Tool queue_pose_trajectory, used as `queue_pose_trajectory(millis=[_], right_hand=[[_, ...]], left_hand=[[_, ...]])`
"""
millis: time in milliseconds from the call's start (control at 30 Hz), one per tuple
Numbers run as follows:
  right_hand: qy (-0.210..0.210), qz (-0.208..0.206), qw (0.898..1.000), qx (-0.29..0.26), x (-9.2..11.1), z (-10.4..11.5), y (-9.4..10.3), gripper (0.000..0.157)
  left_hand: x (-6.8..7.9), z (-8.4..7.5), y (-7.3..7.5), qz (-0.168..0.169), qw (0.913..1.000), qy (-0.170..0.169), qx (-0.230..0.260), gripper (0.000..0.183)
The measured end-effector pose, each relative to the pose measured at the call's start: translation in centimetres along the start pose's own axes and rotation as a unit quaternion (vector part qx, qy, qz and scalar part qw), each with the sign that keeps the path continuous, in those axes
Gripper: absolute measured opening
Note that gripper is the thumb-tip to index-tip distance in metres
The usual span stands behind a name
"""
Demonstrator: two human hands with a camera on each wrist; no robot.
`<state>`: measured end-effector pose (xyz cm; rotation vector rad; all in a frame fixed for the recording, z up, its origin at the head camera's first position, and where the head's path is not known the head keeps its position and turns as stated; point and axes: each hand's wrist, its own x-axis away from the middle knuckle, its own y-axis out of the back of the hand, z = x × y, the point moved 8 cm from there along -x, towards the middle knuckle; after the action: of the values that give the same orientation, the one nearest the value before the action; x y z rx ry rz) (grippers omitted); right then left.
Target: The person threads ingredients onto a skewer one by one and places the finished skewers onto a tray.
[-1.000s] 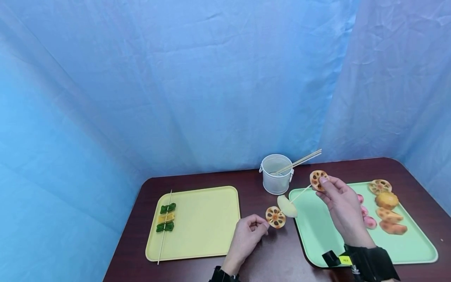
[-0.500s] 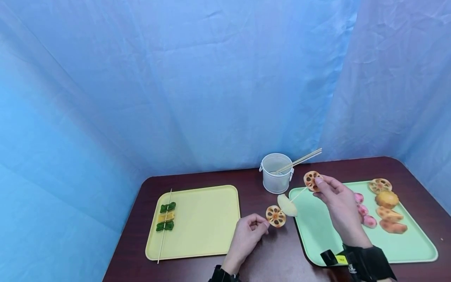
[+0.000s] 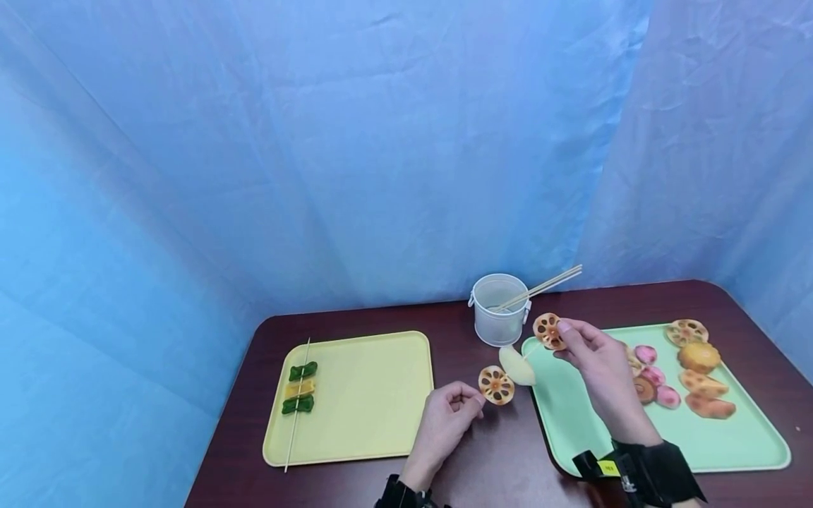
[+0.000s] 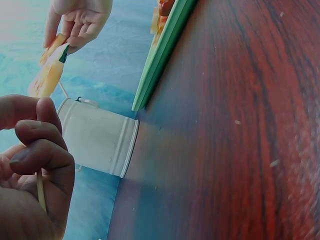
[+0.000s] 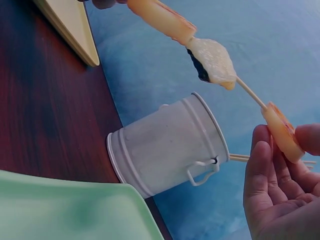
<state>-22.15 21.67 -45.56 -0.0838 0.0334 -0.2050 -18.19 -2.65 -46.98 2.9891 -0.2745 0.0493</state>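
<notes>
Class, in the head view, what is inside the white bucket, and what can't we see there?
Thin skewers lean inside the white bucket, sticking out past its rim. Its near wall hides the lower interior.

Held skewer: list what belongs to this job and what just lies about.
In the job: held skewer, lotus slice, pale slice, second lotus slice at the skewer's far end.

Apparently just lying about: loaded skewer, yellow tray, pail, spare skewers, green tray.

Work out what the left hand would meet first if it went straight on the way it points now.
Probably the round, tan, holed lotus-root slice just beyond the left hand; depth is unclear.
</notes>
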Motion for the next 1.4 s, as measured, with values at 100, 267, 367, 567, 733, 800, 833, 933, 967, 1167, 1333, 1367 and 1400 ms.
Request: queue_pose_trajectory(millis=[100,267,367,567,733,800,833,933,967,1167,1333,1367,1400], right_hand=[[-0.002,0.008,1.000,0.025,0.0,-0.2,-0.3,0.043],[-0.008,0.018,0.997,0.080,0.1,-0.5,-0.8,0.050],[-0.011,0.027,0.994,0.104,0.2,-0.5,-1.2,0.052],[-0.011,0.040,0.990,0.132,0.6,-0.7,-1.9,0.052],[-0.009,0.037,0.988,0.148,0.6,-0.7,-2.0,0.052],[-0.008,0.036,0.988,0.149,0.6,-0.7,-2.0,0.052],[-0.009,0.036,0.988,0.149,0.6,-0.7,-2.0,0.052],[-0.005,0.037,0.987,0.154,0.7,-0.7,-2.2,0.051],[-0.003,0.039,0.987,0.157,0.7,-0.7,-2.2,0.051],[-0.001,0.050,0.983,0.179,0.8,-0.7,-2.5,0.050],[-0.001,0.050,0.983,0.176,0.7,-0.5,-2.5,0.050],[-0.002,0.050,0.983,0.179,0.8,-0.5,-2.5,0.050],[-0.003,0.051,0.982,0.183,0.8,-0.5,-2.5,0.050]], left_hand=[[0.0,-0.1,0.0,0.000,1.0000,-0.002,0.000,0.014],[0.0,-0.5,0.2,-0.002,0.9999,-0.015,0.003,0.013],[0.0,-0.5,0.2,-0.003,0.9997,-0.024,0.003,0.014],[-0.5,1.0,0.1,0.001,0.9995,-0.030,-0.001,0.016],[-1.1,2.6,0.1,-0.006,0.9995,-0.029,-0.011,0.015],[-1.1,2.8,0.1,-0.009,0.9995,-0.028,-0.014,0.015],[-1.2,2.9,0.1,-0.012,0.9994,-0.027,-0.017,0.014],[-1.2,2.9,0.2,-0.018,0.9992,-0.028,-0.021,0.014],[-1.2,2.9,0.3,-0.020,0.9992,-0.029,-0.020,0.013],[-1.2,2.9,0.4,-0.026,0.9992,-0.022,-0.019,0.010],[-1.1,2.8,0.4,-0.031,0.9990,-0.024,-0.024,0.008],[-1.1,2.8,0.4,-0.032,0.9989,-0.025,-0.025,0.008],[-1.1,2.8,0.4,-0.033,0.9988,-0.025,-0.025,0.008]])
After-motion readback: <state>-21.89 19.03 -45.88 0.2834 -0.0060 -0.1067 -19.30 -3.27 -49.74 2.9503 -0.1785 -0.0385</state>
